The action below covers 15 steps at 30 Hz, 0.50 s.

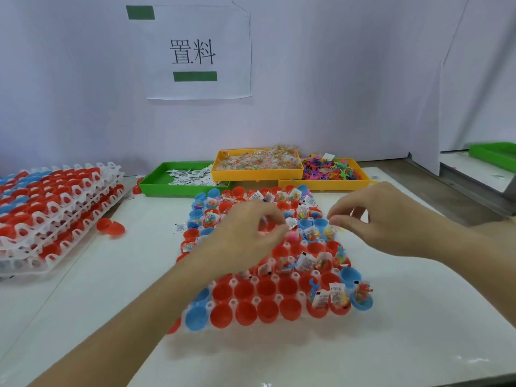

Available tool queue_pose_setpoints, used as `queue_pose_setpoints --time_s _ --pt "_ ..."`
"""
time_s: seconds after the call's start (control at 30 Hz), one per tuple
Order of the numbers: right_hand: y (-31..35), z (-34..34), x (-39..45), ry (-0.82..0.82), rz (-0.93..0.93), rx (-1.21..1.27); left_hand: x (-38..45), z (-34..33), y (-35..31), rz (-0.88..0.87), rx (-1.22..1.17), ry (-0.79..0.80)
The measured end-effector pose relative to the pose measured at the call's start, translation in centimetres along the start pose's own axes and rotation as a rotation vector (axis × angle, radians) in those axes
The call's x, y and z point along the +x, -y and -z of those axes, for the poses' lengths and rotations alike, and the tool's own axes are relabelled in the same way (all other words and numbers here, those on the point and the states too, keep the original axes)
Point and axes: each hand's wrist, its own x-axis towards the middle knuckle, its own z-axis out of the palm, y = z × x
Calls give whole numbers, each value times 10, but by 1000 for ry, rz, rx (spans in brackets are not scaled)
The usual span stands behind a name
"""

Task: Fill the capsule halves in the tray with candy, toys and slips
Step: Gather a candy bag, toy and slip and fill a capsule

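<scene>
- The white table is smooth and glossy, and both forearms reach over it from the near edge.
- The tray, a translucent white plastic grid of round cups, lies directly beneath both hands; its long axis runs from the person toward the back wall.
- A stack of trays of the same moulded kind sits well to the left of the left hand, loaded with red and blue shells.
- Three shallow plastic bins stand beyond the hands: a green bin of white paper slips, a yellow bin of clear crinkly candy packets, and an orange-yellow bin of bright rubbery toy figures.
- A paper sign with printed characters hangs on the pale wall behind.
- The capsule halves, smooth red and blue cups, sit mouth-up; those nearest the person are bare, while those under and beyond the hands hold packets, slips and toys.
- The left hand hovers over the tray's middle, fingers curled, hiding the cups below; whether it grips anything cannot be told.
- The right hand hovers alongside, thumb and forefinger brought together at a blue cup; the pinched item is too small to identify.
- Loose red halves lie left of the left hand.
</scene>
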Motion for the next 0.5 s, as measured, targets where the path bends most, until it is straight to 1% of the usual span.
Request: queue_pose_setpoints --time_s 0.13,0.2,0.4,0.5 --pt "-24 -5 20 -68 -64 45 13 25 34 161 -122 -259" --pt "-38 -8 39 -106 -104 58 19 35 54 220 -130 -345" --pt "-83 -22 108 -118 -262 112 44 58 106 370 -188 -460" --pt "-94 -32 141 -109 -270 88 67 63 127 418 -188 -494"
